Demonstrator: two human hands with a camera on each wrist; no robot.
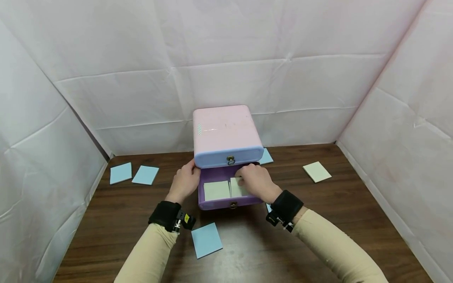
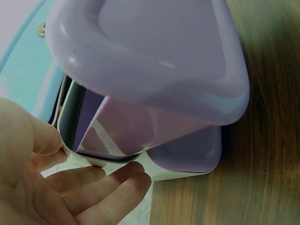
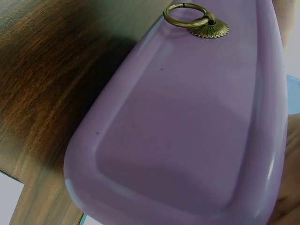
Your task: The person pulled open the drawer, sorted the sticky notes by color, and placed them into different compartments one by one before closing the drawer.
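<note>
A small pink cabinet stands at the back of the table, its blue upper drawer closed and its purple lower drawer pulled out. Two cream note pads lie side by side in the purple drawer, one on the left and one on the right. My right hand reaches into the drawer, fingers curled on the right pad's upper edge. My left hand rests against the cabinet's left side; in the left wrist view its fingers lie straight beside the purple drawer. The right wrist view shows the drawer front and its brass ring pull.
Two blue pads lie at the left of the brown wooden table. Another blue pad lies in front of the drawer, and one sits beside the cabinet. A cream pad is at the right. White sheets wall in three sides.
</note>
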